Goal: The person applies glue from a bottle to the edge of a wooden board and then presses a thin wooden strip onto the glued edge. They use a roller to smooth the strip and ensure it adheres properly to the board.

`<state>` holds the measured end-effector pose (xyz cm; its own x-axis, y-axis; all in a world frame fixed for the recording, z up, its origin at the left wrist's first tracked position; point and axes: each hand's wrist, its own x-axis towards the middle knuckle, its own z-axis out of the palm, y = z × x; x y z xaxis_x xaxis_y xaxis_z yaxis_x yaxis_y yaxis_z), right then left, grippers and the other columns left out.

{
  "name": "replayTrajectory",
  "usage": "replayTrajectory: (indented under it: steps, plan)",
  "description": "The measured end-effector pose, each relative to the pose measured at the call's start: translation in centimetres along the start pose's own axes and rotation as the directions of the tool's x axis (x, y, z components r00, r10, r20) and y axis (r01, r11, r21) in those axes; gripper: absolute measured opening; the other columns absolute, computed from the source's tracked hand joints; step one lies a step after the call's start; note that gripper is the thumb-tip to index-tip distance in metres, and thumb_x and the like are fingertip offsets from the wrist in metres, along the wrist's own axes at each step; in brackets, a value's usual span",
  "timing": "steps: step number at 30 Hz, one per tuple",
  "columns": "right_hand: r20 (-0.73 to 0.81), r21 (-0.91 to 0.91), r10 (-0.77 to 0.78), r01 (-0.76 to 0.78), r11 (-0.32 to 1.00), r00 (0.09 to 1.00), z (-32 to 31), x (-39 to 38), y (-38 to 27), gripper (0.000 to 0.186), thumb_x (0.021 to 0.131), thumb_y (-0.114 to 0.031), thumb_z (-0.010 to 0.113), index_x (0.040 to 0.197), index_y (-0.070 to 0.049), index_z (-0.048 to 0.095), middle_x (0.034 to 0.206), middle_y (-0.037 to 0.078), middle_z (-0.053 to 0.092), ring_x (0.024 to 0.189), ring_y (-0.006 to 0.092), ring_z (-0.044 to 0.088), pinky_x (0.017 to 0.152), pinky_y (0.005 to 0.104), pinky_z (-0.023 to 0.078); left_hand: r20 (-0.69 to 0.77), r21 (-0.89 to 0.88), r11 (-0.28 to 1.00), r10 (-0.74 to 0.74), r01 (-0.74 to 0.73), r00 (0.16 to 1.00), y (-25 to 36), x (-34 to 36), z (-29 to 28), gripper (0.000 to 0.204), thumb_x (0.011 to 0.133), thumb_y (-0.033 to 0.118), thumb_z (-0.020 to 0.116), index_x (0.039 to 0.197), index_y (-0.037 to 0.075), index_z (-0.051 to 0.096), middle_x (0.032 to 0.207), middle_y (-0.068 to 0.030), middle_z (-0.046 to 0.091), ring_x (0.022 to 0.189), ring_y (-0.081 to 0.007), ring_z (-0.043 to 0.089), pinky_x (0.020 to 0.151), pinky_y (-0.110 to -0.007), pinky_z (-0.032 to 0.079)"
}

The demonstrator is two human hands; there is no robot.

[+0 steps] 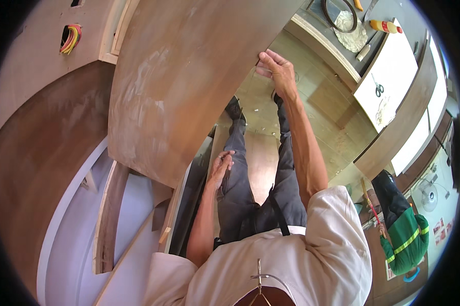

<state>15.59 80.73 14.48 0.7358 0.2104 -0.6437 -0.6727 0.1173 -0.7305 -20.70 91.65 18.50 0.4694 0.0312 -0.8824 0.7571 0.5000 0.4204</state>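
Note:
My right hand (278, 69) pinches the right edge of a large brown wooden panel (189, 76), thumb on its face and fingers at the edge. The panel is smooth, with pale smears, and stands tilted in front of me. Lower down, my left hand (221, 167) hovers by my left thigh, below the panel's right side, its fingers curled in. A thin dark line seems to run up from those fingers; what they hold, if anything, is too small to make out.
Left are a curved brown panel (46, 137), a wooden strip (110, 219) and bundled coloured wires (73, 40). At right, a white board (388, 76) bears scissors (378, 90); a yellow bottle (385, 26) lies beyond. A person in green (408, 237) holds a red stick (373, 211) near a fan (428, 195).

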Motion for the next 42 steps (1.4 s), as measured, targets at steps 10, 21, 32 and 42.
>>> replayTrajectory:
  steps: [10, 21, 32, 42]
  plan:
    - [0.014, -0.023, 0.002, -0.001, 1.000, 1.000, 0.2, -0.1, 0.3, 0.060, 0.091, -0.030, 0.074, 0.136, 0.005, 0.054, 0.121, 0.011, 0.066, 0.104, 0.0222, 0.066, 0.086, 0.0352, 0.057, 0.000, -0.095, 0.995, 0.022, -0.022, 1.000, -0.3, 1.1, -0.4, 0.038, 0.101, 0.034, 0.061, 0.123, 0.003, 0.059, 0.084, 0.0041, 0.049, 0.073, -0.0056, 0.046, 0.069, -0.021, 0.040]
    - [0.124, -0.028, -0.030, 0.034, 0.999, 0.992, 0.6, -1.1, 2.5, 0.064, 0.091, -0.027, 0.073, 0.137, 0.010, 0.049, 0.126, 0.016, 0.063, 0.105, 0.0241, 0.066, 0.087, 0.0371, 0.058, 0.028, -0.083, 0.995, 0.065, -0.063, 0.997, -1.1, 1.7, -0.9, 0.042, 0.100, 0.036, 0.062, 0.125, 0.003, 0.059, 0.079, 0.0045, 0.048, 0.071, -0.0057, 0.046, 0.067, -0.021, 0.040]
    - [0.074, 0.072, -0.002, -0.003, 0.997, 0.997, 2.0, -3.6, 5.2, 0.067, 0.090, -0.025, 0.075, 0.136, 0.015, 0.047, 0.118, 0.019, 0.065, 0.095, 0.0249, 0.067, 0.082, 0.0340, 0.061, -0.081, 0.010, 0.999, 0.048, -0.048, 0.996, -0.2, 0.0, -2.6, 0.040, 0.100, 0.037, 0.061, 0.124, 0.004, 0.062, 0.079, 0.0046, 0.051, 0.070, -0.0053, 0.047, 0.066, -0.021, 0.040]
    - [0.149, 0.075, 0.042, -0.053, 0.996, 0.988, 3.2, -6.9, 8.1, 0.060, 0.092, -0.026, 0.072, 0.136, 0.009, 0.051, 0.118, 0.012, 0.067, 0.097, 0.0219, 0.068, 0.084, 0.0331, 0.058, -0.024, 0.041, 0.997, 0.066, -0.064, 0.998, -0.5, -0.3, -3.0, 0.042, 0.101, 0.038, 0.058, 0.125, 0.004, 0.061, 0.078, 0.0044, 0.051, 0.070, -0.0068, 0.048, 0.069, -0.023, 0.040]
